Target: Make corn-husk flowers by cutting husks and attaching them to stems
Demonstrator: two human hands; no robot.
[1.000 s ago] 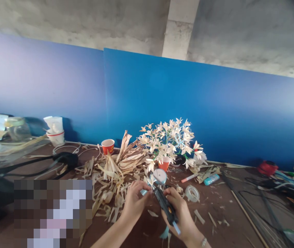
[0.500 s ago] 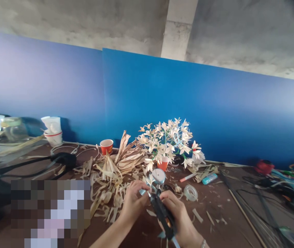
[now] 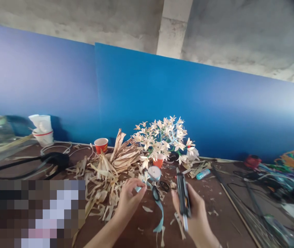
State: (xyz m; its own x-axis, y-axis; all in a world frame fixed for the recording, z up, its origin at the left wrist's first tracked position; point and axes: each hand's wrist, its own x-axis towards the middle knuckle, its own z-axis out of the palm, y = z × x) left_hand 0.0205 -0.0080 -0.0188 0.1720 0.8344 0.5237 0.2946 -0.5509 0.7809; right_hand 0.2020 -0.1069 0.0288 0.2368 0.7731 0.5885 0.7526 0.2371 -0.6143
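Black glue gun (image 3: 182, 197) stands nearly upright in the right hand (image 3: 195, 215), whose fingers are wrapped tight round its body, just in front of the white flower bouquet (image 3: 162, 137). Left hand (image 3: 129, 198), also in front of the bouquet and apart from the gun, pinches a pale-blue ribbon (image 3: 161, 213) between thumb and fingertips.

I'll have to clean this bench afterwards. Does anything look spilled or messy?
Yes. Torn husk scraps lie strewn over the table around the husk pile, and a loose blue ribbon trails between the left hand, pinching a small flower, and the right hand gripping the glue gun.
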